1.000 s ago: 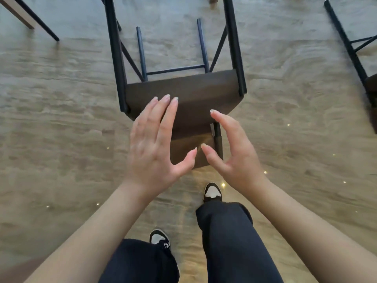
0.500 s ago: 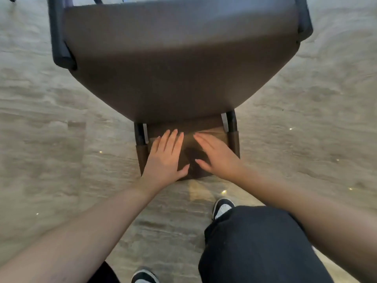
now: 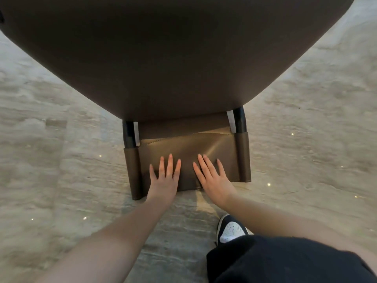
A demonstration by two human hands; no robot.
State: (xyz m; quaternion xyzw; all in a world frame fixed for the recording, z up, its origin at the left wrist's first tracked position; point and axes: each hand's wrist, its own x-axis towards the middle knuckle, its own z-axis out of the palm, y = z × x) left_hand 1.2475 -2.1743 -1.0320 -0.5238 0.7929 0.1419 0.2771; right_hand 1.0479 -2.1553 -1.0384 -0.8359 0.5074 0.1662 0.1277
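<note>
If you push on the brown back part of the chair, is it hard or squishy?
Probably a bit bendy: the brown back panel shows creases and a stitched edge, like leather stretched between the black posts. It likely gives under the left hand and right hand, which lie flat on it. Its shine suggests a smooth, maybe slippery surface.
</note>
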